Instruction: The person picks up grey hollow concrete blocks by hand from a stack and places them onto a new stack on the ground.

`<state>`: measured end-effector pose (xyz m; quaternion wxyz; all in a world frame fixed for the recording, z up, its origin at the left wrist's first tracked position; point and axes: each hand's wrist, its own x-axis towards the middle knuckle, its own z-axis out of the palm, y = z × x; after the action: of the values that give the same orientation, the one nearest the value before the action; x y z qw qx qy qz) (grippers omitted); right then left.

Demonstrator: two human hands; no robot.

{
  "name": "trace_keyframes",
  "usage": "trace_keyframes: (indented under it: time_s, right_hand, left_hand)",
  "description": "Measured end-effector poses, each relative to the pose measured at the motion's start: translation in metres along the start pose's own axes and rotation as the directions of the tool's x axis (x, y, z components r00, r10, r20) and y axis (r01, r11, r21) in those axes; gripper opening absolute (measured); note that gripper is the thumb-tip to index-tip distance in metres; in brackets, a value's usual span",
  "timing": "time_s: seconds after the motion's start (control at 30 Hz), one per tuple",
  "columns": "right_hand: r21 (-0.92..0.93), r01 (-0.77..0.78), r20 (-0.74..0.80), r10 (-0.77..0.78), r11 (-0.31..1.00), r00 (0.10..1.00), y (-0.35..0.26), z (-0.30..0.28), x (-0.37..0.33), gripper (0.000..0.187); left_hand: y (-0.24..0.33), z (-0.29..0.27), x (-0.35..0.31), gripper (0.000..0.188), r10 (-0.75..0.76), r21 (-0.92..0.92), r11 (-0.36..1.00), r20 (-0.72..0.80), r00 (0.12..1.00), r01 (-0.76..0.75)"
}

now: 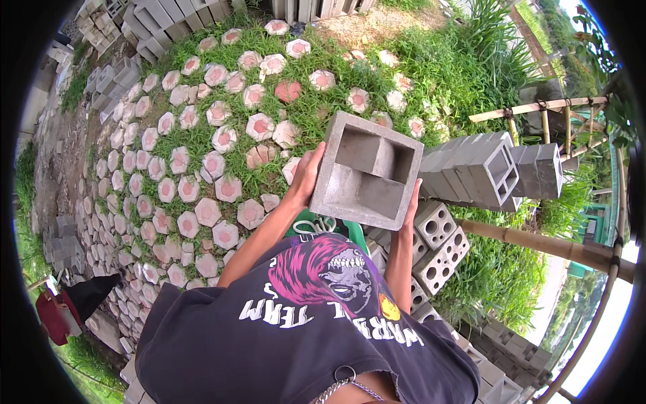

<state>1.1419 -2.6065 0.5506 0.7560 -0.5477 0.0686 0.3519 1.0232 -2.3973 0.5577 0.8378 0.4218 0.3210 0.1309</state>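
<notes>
A square grey concrete block (367,172) with inner dividing walls is held up in front of my body, its compartments facing me. My left hand (307,176) grips its left side, with the fingers partly hidden behind the block. On the opposite side, my right hand (412,204) presses against the lower right edge, and most of its fingers are out of sight. The block hangs above the ground, borne between both hands.
A row of similar hollow blocks (471,168) stands at the right, near a bamboo fence (538,108). Blocks with round holes (441,249) are stacked by my right arm. Hexagonal pavers (225,138) cover the grassy ground at left. Another person (64,310) is at the far left.
</notes>
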Motion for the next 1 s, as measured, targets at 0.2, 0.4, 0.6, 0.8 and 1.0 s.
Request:
trace_keyframes:
  time_s: [0.2,0.4,0.6,0.8,1.0]
  right_hand:
    - [0.023,-0.057,0.149,0.053,0.998,0.987,-0.033,0.048,0.106,0.067]
    - [-0.084,-0.079,0.19,0.093,0.993,0.977,-0.066,0.096,0.241,0.071]
    - [-0.197,-0.175,0.215,0.216,0.965,0.952,-0.128,0.142,0.379,0.071]
    - [-0.278,-0.19,0.276,0.268,0.942,0.923,-0.19,0.185,0.486,0.075]
    - [-0.322,-0.288,0.305,0.387,0.902,0.87,-0.226,0.251,0.575,0.073]
  left_hand:
    - [0.039,-0.011,0.096,0.049,0.04,-0.034,0.998,-0.091,0.995,-0.043]
    - [0.074,-0.02,0.209,0.052,0.027,-0.167,0.985,-0.126,0.992,-0.048]
    - [0.099,-0.006,0.333,0.051,0.005,-0.274,0.96,-0.206,0.978,-0.062]
    - [0.148,0.024,0.428,0.052,0.033,-0.288,0.947,-0.358,0.933,-0.144]
    - [0.193,0.016,0.505,0.054,0.003,-0.344,0.925,-0.422,0.906,-0.163]
